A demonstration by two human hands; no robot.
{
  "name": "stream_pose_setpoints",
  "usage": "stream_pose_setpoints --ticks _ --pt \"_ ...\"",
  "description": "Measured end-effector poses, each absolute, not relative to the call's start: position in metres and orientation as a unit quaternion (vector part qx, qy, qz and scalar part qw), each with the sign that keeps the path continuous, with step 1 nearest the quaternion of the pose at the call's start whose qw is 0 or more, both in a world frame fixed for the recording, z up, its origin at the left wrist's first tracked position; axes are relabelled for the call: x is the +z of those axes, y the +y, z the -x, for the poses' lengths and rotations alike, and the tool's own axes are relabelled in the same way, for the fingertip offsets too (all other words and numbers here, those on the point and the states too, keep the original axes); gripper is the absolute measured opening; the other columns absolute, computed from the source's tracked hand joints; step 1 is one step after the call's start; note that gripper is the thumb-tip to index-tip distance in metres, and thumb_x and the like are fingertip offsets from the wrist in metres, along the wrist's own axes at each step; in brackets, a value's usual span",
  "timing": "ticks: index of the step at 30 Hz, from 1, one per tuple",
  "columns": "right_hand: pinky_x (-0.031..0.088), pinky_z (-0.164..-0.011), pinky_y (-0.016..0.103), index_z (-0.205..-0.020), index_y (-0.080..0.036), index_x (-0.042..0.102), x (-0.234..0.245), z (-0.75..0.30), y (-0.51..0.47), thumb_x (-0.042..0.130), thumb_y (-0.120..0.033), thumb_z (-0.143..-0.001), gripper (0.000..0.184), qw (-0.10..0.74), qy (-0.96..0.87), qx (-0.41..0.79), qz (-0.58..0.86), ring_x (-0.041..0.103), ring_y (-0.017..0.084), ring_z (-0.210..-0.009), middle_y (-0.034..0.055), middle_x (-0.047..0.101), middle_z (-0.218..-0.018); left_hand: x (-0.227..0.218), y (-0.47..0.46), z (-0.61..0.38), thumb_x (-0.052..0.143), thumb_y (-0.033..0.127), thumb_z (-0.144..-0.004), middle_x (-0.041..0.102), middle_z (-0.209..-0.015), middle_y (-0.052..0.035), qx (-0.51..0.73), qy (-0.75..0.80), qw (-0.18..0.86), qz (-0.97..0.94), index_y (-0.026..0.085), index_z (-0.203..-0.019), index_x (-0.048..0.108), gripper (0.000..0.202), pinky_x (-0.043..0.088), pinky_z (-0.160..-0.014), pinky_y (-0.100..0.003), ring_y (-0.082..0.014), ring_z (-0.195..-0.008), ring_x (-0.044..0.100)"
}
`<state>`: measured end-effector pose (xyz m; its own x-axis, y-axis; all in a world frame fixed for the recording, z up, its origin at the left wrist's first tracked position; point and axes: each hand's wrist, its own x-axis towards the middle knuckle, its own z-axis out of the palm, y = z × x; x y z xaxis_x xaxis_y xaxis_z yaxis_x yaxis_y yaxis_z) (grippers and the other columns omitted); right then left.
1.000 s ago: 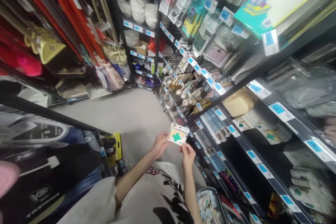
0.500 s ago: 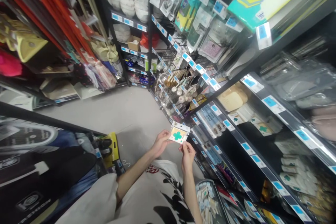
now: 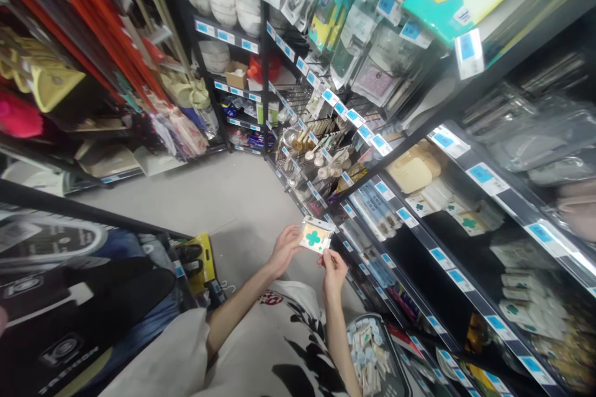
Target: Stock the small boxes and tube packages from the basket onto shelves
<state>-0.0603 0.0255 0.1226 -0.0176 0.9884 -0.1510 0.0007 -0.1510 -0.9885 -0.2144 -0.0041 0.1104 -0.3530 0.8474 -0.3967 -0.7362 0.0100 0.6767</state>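
Both my hands hold a small flat packet point(image 3: 315, 237) with a green clover shape on a pale card, in front of my chest. My left hand point(image 3: 285, 248) pinches its left edge. My right hand point(image 3: 333, 270) pinches its lower right corner. The packet is a little left of the black shelf unit point(image 3: 421, 242). More packets with the same green clover point(image 3: 468, 222) lie on a shelf to the right.
Black shelves with blue price labels run along the right, with hanging bags, brushes and sponges. White bowls point(image 3: 233, 3) stand on the far shelves. Red poles point(image 3: 69, 6) lean at the left. A basket of small goods point(image 3: 372, 356) sits by my right forearm. The grey floor point(image 3: 218, 198) stretches ahead.
My hands and the packet have stayed almost where they were. The view has drifted slightly, and the basket at the bottom shows more.
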Motion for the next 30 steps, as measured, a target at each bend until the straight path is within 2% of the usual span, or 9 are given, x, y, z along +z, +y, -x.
stream_pose_setpoints --ticks 3,6,8,11,15,17,21,26,30 --pt "0.050 -0.057 0.028 -0.085 -0.013 0.075 0.123 0.056 0.024 0.080 -0.057 -0.079 0.045 0.460 -0.506 0.487 0.543 0.062 0.016 -0.057 0.0032 0.069 -0.065 0.105 -0.003 0.215 0.087 0.045 -0.074 0.068 -0.112 -0.0063 0.668 0.482 0.552 -0.129 0.022 -0.125 0.068 0.059 0.061 -0.076 -0.034 -0.0212 -0.094 0.069" --pt "0.054 -0.061 0.028 -0.086 -0.014 0.075 0.129 0.055 0.022 0.075 -0.050 -0.086 0.036 0.463 -0.563 0.433 0.531 0.066 0.017 -0.064 0.0051 0.072 -0.074 0.097 -0.003 0.214 0.084 0.049 -0.077 0.068 -0.129 -0.0122 0.625 0.486 0.585 -0.177 0.021 -0.129 0.071 0.061 0.060 -0.086 -0.037 -0.0258 -0.106 0.069" --pt "0.058 -0.070 0.030 -0.090 -0.016 0.076 0.137 0.057 0.020 0.071 -0.043 -0.091 0.027 0.459 -0.621 0.393 0.498 0.071 0.020 -0.081 0.0096 0.076 -0.091 0.094 -0.004 0.210 0.084 0.051 -0.078 0.064 -0.141 -0.0138 0.611 0.450 0.623 -0.192 0.022 -0.133 0.070 0.063 0.057 -0.095 -0.041 -0.0307 -0.121 0.065" --pt "0.059 -0.094 0.041 -0.100 -0.020 0.076 0.145 0.065 0.016 0.068 -0.034 -0.095 0.017 0.437 -0.729 0.321 0.417 0.070 0.026 -0.114 0.0144 0.074 -0.123 0.096 -0.008 0.201 0.084 0.053 -0.078 0.060 -0.150 -0.0140 0.613 0.368 0.673 -0.189 0.023 -0.136 0.069 0.067 0.053 -0.105 -0.046 -0.0349 -0.133 0.059" --pt "0.048 -0.114 0.054 -0.134 -0.022 0.067 0.141 0.072 0.012 0.073 -0.032 -0.093 0.043 0.365 -0.853 0.204 0.311 0.057 0.031 -0.139 0.0162 0.064 -0.145 0.109 -0.013 0.195 0.062 0.073 -0.087 0.065 -0.144 -0.0163 0.610 0.225 0.754 -0.098 0.018 -0.142 0.064 0.078 0.047 -0.114 -0.050 -0.0353 -0.139 0.056" --pt "0.046 -0.116 0.053 -0.145 -0.023 0.059 0.134 0.073 0.011 0.069 -0.027 -0.096 0.051 0.337 -0.885 0.158 0.281 0.053 0.030 -0.144 0.0152 0.063 -0.148 0.114 -0.016 0.197 0.056 0.077 -0.088 0.066 -0.142 -0.0176 0.599 0.175 0.779 -0.063 0.016 -0.144 0.061 0.083 0.046 -0.116 -0.051 -0.0357 -0.139 0.056" --pt "0.046 -0.116 0.046 -0.151 -0.024 0.054 0.125 0.069 0.011 0.056 -0.010 -0.100 0.052 0.338 -0.906 0.109 0.229 0.053 0.025 -0.146 0.0112 0.068 -0.143 0.117 -0.022 0.201 0.057 0.073 -0.088 0.067 -0.142 -0.0166 0.618 0.148 0.772 -0.016 0.018 -0.146 0.060 0.080 0.047 -0.117 -0.051 -0.0352 -0.137 0.059" --pt "0.047 -0.115 0.044 -0.147 -0.021 0.058 0.124 0.070 0.012 0.051 -0.005 -0.100 0.050 0.360 -0.906 0.091 0.201 0.051 0.024 -0.147 0.0117 0.071 -0.137 0.115 -0.024 0.198 0.057 0.064 -0.090 0.068 -0.140 -0.0173 0.629 0.144 0.764 0.024 0.017 -0.147 0.059 0.074 0.048 -0.117 -0.049 -0.0335 -0.136 0.061" --pt "0.047 -0.115 0.044 -0.141 -0.019 0.063 0.120 0.071 0.010 0.052 -0.005 -0.100 0.045 0.369 -0.901 0.092 0.208 0.052 0.024 -0.146 0.0126 0.072 -0.136 0.112 -0.025 0.198 0.061 0.067 -0.087 0.066 -0.141 -0.0210 0.630 0.128 0.766 0.020 0.011 -0.148 0.057 0.082 0.047 -0.118 -0.047 -0.0346 -0.138 0.059"
